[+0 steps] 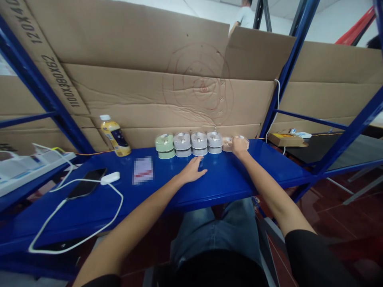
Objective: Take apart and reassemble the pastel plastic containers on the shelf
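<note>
Small rounded containers with clear lids stand in a row along the back of the blue table, stacked in twos: a green stack (165, 144) at the left, then several grey stacks (183, 144). At the right end sit lower beige containers (227, 144). My right hand (239, 146) is closed over the rightmost beige container (245, 142), hiding much of it. My left hand (192, 170) lies on the table in front of the grey stacks, fingers stretched out and thumb apart, holding nothing.
A yellow drink bottle (116, 136) stands left of the row. Nearer lie a blurred card (143, 170), a phone (86, 184) and a white cable (122, 199). Cardboard (134, 95) walls the back; blue posts (289, 67) frame the table. A person (243, 16) is beyond.
</note>
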